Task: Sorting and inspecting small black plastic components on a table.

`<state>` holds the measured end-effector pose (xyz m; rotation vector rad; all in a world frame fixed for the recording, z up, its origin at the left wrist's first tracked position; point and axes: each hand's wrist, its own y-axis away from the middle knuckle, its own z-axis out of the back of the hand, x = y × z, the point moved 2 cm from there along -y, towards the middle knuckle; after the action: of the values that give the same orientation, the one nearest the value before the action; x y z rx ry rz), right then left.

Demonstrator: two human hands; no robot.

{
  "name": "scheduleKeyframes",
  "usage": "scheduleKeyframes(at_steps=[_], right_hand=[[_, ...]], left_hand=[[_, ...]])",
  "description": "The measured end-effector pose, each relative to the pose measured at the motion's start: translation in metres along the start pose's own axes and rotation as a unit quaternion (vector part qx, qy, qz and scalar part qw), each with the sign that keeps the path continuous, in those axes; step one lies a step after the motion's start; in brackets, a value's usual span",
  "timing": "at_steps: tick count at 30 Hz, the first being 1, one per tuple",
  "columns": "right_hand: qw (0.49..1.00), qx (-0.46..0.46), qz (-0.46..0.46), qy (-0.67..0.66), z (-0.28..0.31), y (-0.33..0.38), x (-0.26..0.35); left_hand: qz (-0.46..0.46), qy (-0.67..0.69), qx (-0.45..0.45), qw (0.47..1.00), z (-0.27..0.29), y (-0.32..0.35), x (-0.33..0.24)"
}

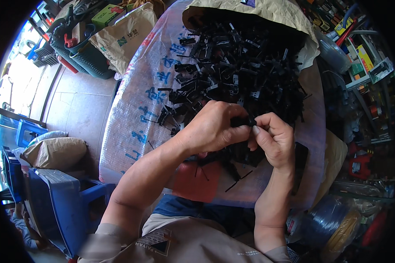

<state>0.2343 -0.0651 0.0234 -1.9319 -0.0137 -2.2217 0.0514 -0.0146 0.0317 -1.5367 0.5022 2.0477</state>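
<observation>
Spread over your table is a white woven plastic sack [131, 118] heaped with small black plastic clips [237, 65]. Your left hand [213, 127] and right hand [274, 140] meet just above it, fingertips pinching one black plastic clip piece [249, 121] between them.

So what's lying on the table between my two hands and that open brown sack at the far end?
In the head view, a heap of small black plastic parts fills the stretch between the hands and the brown sack.

We are seeing daylight flooding in from the left, blowing out that edge, while fisheye bending and dark vignetting are ringing the sharp centre.
</observation>
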Motion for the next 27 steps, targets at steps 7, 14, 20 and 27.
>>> scheduleKeyframes(at_steps=[7, 14, 20, 27], right_hand=[[0.998, -0.048, 0.029, -0.010, -0.016, 0.000, 0.009], [0.990, -0.084, 0.106, -0.035, -0.001, 0.002, 0.000], [0.991, -0.072, 0.107, -0.025, -0.017, -0.003, 0.005], [0.995, -0.055, 0.047, 0.070, -0.025, -0.001, 0.001]], left_hand=[[0.043, 0.167, 0.013, 0.985, 0.012, 0.004, -0.009], [-0.144, 0.354, -0.260, 0.887, 0.132, 0.019, 0.018], [-0.028, -0.119, -0.426, 0.896, 0.242, 0.076, 0.066], [-0.009, -0.150, -0.160, 0.976, 0.109, 0.084, 0.032]])
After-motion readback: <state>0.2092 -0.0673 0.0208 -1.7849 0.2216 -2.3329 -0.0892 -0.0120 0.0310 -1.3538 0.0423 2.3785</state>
